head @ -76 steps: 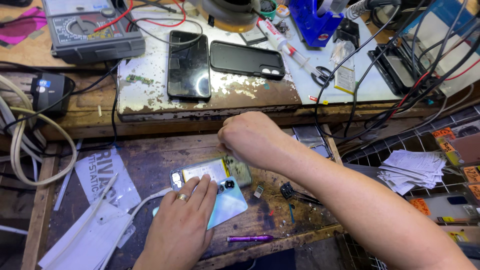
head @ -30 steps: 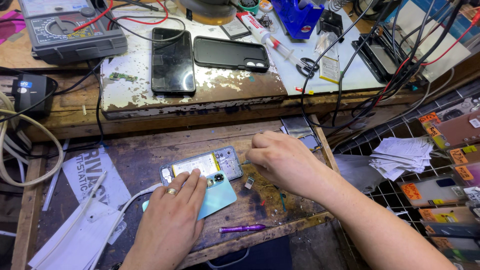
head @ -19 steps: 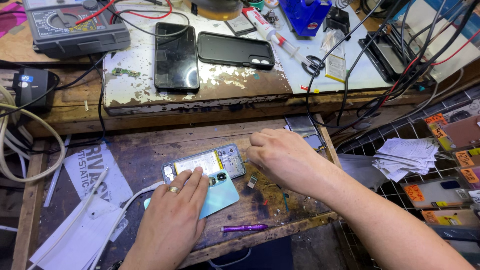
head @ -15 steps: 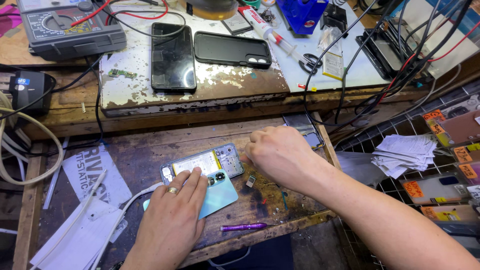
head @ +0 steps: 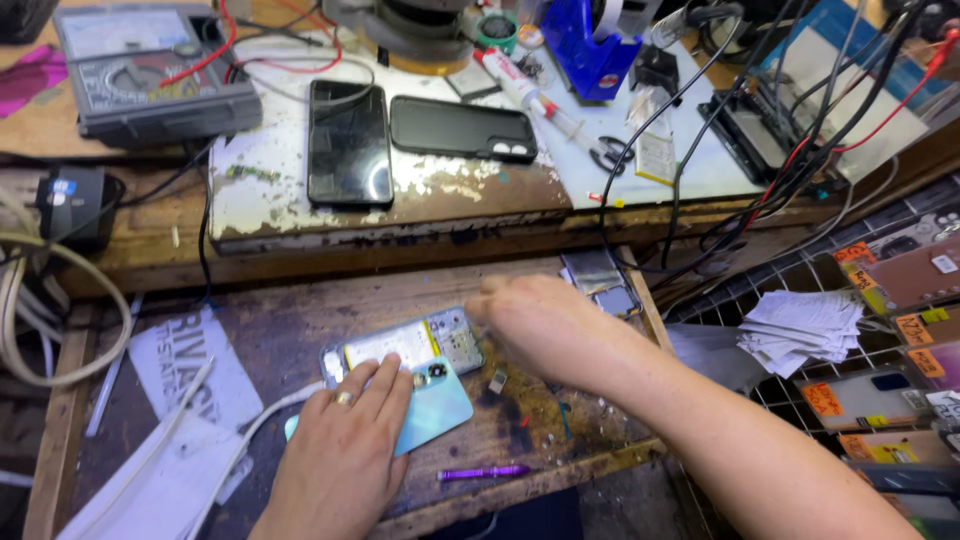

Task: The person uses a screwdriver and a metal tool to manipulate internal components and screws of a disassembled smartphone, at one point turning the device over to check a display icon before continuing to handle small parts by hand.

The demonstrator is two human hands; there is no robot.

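An opened phone (head: 415, 345) with its insides showing lies on a worn wooden shelf (head: 290, 320). A light blue back cover (head: 435, 405) rests against its near edge. My left hand (head: 340, 460), with a ring on one finger, lies flat on the cover and the phone's near side. My right hand (head: 535, 325) is blurred, its fingers bunched at the phone's right end; whether they pinch anything is hidden. A small metal part (head: 497, 381) lies just under that hand. A purple tool (head: 485, 472) sits at the shelf's front edge.
Two black phones (head: 350, 142) (head: 463, 128) lie on the upper bench beside a grey multimeter (head: 150, 70), a syringe (head: 530, 95), scissors (head: 610, 155) and a blue tape dispenser (head: 585, 45). Cables hang at right. White paper slips (head: 805, 325) sit on a wire rack. White cables (head: 40, 300) coil at left.
My right hand came down from the shelf's back edge to the phone's right end and keeps shifting there. My left hand stays on the blue cover.
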